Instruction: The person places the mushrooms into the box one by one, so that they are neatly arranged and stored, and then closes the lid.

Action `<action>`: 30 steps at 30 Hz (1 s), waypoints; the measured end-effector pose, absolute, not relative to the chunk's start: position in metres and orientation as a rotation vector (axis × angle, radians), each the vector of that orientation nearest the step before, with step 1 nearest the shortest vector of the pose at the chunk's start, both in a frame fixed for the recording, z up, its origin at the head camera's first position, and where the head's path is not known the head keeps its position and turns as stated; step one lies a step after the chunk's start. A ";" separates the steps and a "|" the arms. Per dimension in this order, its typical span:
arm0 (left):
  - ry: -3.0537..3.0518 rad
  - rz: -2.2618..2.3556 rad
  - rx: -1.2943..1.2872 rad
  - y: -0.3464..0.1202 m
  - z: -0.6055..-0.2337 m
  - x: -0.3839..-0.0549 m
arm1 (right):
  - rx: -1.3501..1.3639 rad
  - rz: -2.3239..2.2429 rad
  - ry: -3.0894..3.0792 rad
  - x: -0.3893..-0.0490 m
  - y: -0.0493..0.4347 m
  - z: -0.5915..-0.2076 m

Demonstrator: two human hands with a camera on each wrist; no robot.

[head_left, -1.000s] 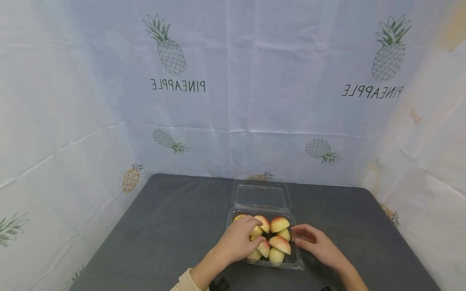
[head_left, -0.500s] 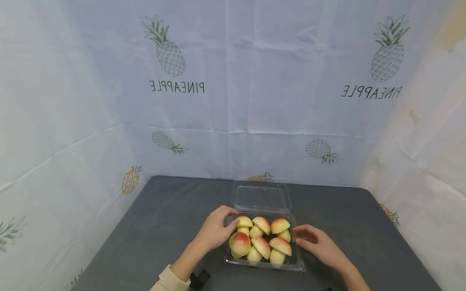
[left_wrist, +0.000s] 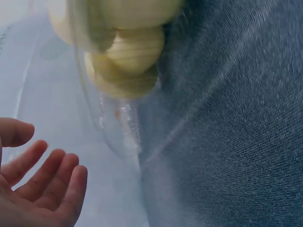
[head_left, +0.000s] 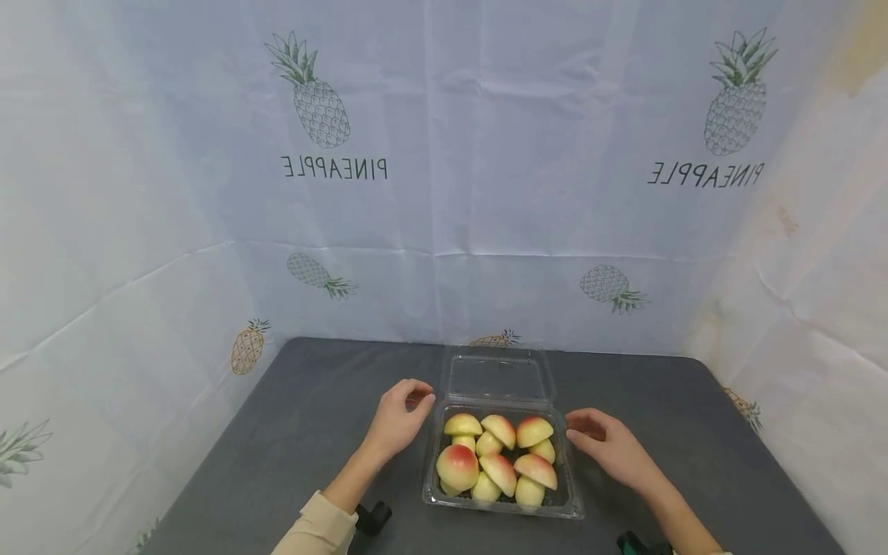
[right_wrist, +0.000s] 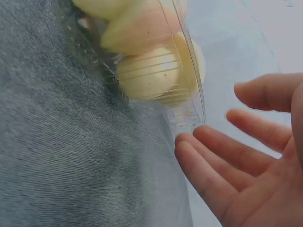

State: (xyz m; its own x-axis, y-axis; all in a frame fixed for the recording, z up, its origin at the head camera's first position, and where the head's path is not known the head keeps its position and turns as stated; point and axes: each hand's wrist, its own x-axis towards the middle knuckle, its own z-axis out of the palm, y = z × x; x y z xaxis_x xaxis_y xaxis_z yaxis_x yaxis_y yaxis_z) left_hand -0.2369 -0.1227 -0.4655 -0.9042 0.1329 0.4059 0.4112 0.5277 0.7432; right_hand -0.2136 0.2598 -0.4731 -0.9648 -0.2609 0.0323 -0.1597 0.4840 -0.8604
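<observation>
A clear plastic clamshell box (head_left: 502, 509) lies on the table with its lid (head_left: 496, 378) folded back. Inside sit several mushroom-shaped pieces (head_left: 458, 466), pale yellow with red-blushed caps; the front-left one shows mostly its round cap. My left hand (head_left: 398, 420) hovers off the box's back-left corner, holding nothing, its fingers loosely bent. Close to the box's right wall is my right hand (head_left: 607, 443), also holding nothing; its fingertips (right_wrist: 184, 146) come near the plastic, and I cannot tell whether they touch. The left wrist view shows the left fingers (left_wrist: 71, 189) apart from the box.
The dark grey table (head_left: 333, 401) carries the box near its middle. White cloth (head_left: 444, 154) printed with pineapples encloses the back and both sides. A black strap-like device (head_left: 373, 518) is on the left wrist, another (head_left: 641, 543) by the right.
My left hand has let go of a mushroom-shaped piece at the front left and drawn back left, away from the box. The right hand has shifted slightly back and right.
</observation>
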 end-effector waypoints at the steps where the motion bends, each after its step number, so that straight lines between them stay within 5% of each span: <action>1: -2.474 -1.330 -0.442 -0.123 -0.467 -0.239 | -0.349 -1.481 2.637 -0.215 0.259 -0.472; 30: -2.566 -1.604 -0.323 -0.108 -0.509 -0.302 | -0.188 -1.556 2.724 -0.292 0.244 -0.493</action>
State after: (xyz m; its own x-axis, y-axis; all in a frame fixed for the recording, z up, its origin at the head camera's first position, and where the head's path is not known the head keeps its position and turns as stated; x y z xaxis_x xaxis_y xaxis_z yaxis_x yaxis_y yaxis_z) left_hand -0.3018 -0.1084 -0.5087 -0.9728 0.1267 0.1940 0.2299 0.4235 0.8762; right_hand -0.2923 0.2437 -0.4933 -0.9928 -0.1034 0.0601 -0.1043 0.5023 -0.8584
